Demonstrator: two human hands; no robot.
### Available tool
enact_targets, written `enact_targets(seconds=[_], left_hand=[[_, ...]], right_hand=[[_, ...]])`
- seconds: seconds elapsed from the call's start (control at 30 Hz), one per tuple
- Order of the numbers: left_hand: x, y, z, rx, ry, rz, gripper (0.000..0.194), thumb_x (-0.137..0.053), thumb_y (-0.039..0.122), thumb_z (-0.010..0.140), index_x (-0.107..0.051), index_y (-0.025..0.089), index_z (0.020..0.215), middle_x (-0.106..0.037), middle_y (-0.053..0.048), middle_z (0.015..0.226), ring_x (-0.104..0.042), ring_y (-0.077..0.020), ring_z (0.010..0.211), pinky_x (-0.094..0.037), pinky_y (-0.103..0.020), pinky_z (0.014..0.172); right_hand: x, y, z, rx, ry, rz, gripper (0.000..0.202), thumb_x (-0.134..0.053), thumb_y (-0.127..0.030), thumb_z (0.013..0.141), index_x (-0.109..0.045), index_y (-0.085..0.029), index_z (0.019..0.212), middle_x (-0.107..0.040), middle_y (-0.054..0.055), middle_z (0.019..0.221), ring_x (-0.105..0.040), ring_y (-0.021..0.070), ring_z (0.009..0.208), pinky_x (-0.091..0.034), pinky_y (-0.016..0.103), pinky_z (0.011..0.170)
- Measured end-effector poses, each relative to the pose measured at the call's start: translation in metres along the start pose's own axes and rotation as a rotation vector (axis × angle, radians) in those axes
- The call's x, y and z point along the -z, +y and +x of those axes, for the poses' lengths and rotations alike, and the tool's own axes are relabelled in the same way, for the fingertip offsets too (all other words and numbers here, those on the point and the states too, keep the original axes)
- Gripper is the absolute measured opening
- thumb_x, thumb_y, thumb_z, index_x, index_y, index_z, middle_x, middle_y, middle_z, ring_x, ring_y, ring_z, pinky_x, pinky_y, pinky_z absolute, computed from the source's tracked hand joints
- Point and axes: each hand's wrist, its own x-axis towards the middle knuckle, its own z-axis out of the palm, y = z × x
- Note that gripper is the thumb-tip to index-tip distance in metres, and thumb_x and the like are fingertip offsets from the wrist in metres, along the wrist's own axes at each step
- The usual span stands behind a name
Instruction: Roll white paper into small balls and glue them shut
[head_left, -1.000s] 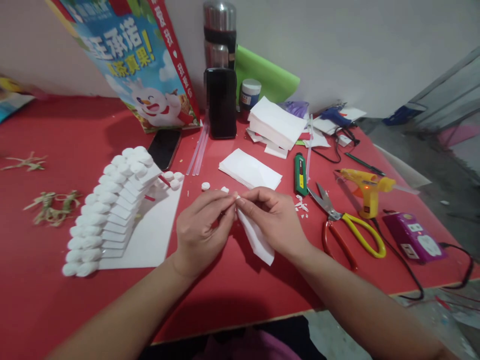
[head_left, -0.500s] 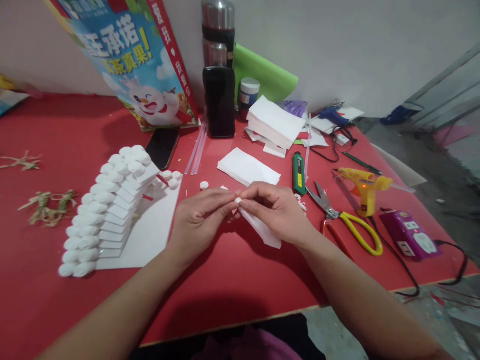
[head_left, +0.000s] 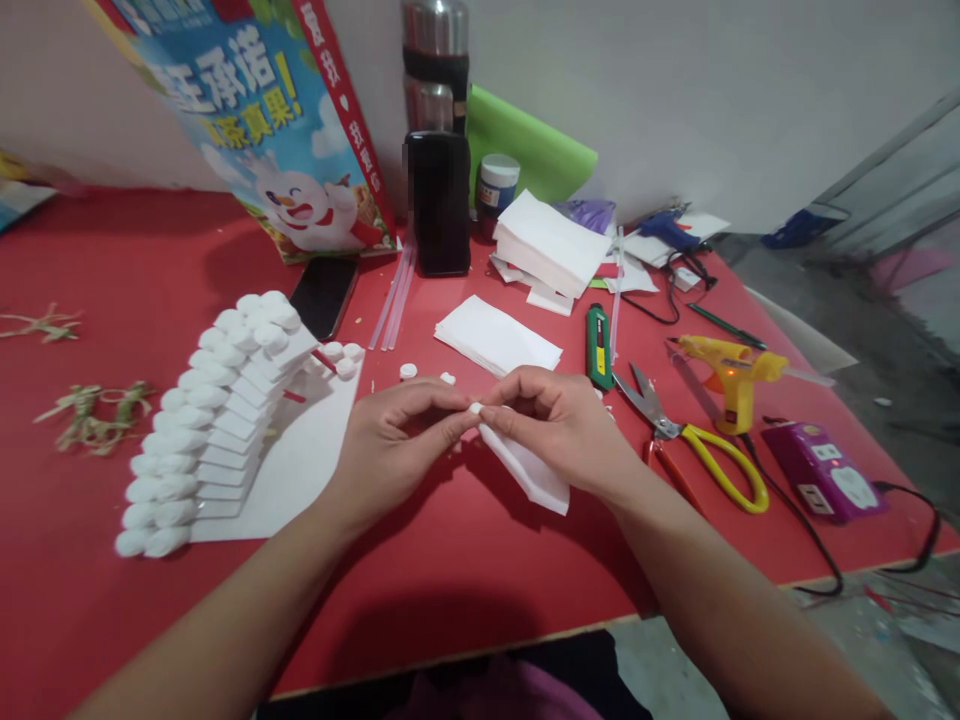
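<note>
Both hands meet over the middle of the red table, pinching the rolled end of a white paper strip [head_left: 529, 468]. My left hand [head_left: 409, 435] has thumb and fingertips closed on the small roll at the strip's end. My right hand [head_left: 559, 425] grips the same end from the right, and the strip hangs below it toward the table's front edge. Just behind the hands lies a stack of white paper sheets [head_left: 499, 335]. Small white rolls [head_left: 408, 371] rest behind my left hand. At the left, rows of white rolls [head_left: 187, 415] with paper tails sit on a white board [head_left: 300, 480].
Right of my right hand lie yellow-handled scissors [head_left: 724, 465], a green cutter [head_left: 598, 345], a yellow glue gun [head_left: 731, 370] and a purple power socket [head_left: 821, 470] with cables. Behind stand a black phone [head_left: 440, 205], a steel flask [head_left: 436, 50] and a printed bag [head_left: 300, 180].
The hanging part of the paper strip has swung slightly down and right. Both hands stay pinched together at its rolled end, a little lower than before.
</note>
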Motion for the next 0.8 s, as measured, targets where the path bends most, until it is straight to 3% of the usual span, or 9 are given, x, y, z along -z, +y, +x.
enact_targets(seconds=[0.2, 0.27, 0.4, 0.5, 0.6, 0.7, 0.8], left_hand=[[0.001, -0.004, 0.002, -0.036, 0.02, 0.074, 0.006, -0.079, 0.027, 0.09, -0.079, 0.023, 0.086, -0.079, -0.004, 0.084, -0.071, -0.0198, 0.077, -0.057, -0.032, 0.071], [0.003, -0.004, 0.004, -0.022, 0.002, 0.046, 0.006, -0.079, 0.028, 0.09, -0.079, 0.023, 0.087, -0.079, -0.004, 0.085, -0.071, -0.0206, 0.079, -0.057, -0.033, 0.073], [0.009, -0.001, 0.006, -0.055, -0.024, -0.011, 0.004, -0.08, 0.027, 0.089, -0.077, 0.024, 0.089, -0.078, -0.005, 0.09, -0.072, -0.022, 0.087, -0.059, -0.034, 0.08], [0.01, 0.002, 0.006, -0.095, -0.043, -0.033, 0.003, -0.078, 0.023, 0.09, -0.077, 0.025, 0.09, -0.077, -0.005, 0.093, -0.072, -0.022, 0.089, -0.059, -0.035, 0.082], [0.009, 0.002, 0.005, -0.11, -0.049, -0.009, 0.005, -0.077, 0.02, 0.091, -0.078, 0.025, 0.091, -0.078, -0.005, 0.095, -0.072, -0.0215, 0.091, -0.058, -0.034, 0.083], [0.008, 0.002, 0.006, -0.16, -0.07, 0.024, 0.008, -0.075, 0.017, 0.092, -0.078, 0.024, 0.094, -0.079, -0.004, 0.097, -0.073, -0.0198, 0.093, -0.057, -0.031, 0.085], [0.009, 0.002, 0.006, -0.185, -0.065, 0.042, 0.008, -0.074, 0.016, 0.093, -0.078, 0.023, 0.093, -0.079, -0.004, 0.096, -0.073, -0.0194, 0.092, -0.057, -0.031, 0.082]], right_hand=[[-0.002, -0.004, -0.004, 0.12, 0.073, -0.136, 0.014, -0.075, -0.031, 0.093, -0.074, -0.02, 0.086, -0.075, 0.002, 0.078, -0.059, 0.0126, 0.065, -0.043, 0.028, 0.061], [0.006, -0.005, -0.002, 0.049, 0.018, 0.008, 0.022, -0.08, -0.042, 0.09, -0.075, -0.02, 0.088, -0.075, 0.003, 0.08, -0.06, 0.0134, 0.065, -0.044, 0.028, 0.06], [0.024, 0.006, 0.011, -0.277, -0.118, 0.462, 0.054, -0.071, -0.071, 0.089, -0.077, -0.017, 0.094, -0.077, 0.008, 0.085, -0.069, 0.0182, 0.07, -0.051, 0.029, 0.06], [0.018, 0.014, 0.019, -0.497, -0.342, 0.773, 0.063, -0.061, -0.079, 0.09, -0.073, -0.018, 0.101, -0.08, 0.012, 0.095, -0.077, 0.0273, 0.083, -0.062, 0.042, 0.074], [0.002, 0.011, 0.019, -0.598, -0.627, 0.952, 0.068, -0.049, -0.081, 0.096, -0.069, -0.016, 0.103, -0.079, 0.015, 0.101, -0.078, 0.0312, 0.091, -0.061, 0.053, 0.085], [-0.007, 0.004, 0.014, -0.526, -0.652, 0.981, 0.058, -0.045, -0.071, 0.103, -0.066, -0.017, 0.1, -0.077, 0.011, 0.092, -0.074, 0.0233, 0.079, -0.061, 0.047, 0.084], [-0.007, 0.0, 0.01, -0.444, -0.597, 1.022, 0.032, -0.061, -0.054, 0.103, -0.06, -0.022, 0.104, -0.066, -0.001, 0.08, -0.052, 0.0106, 0.055, -0.056, 0.033, 0.068]])
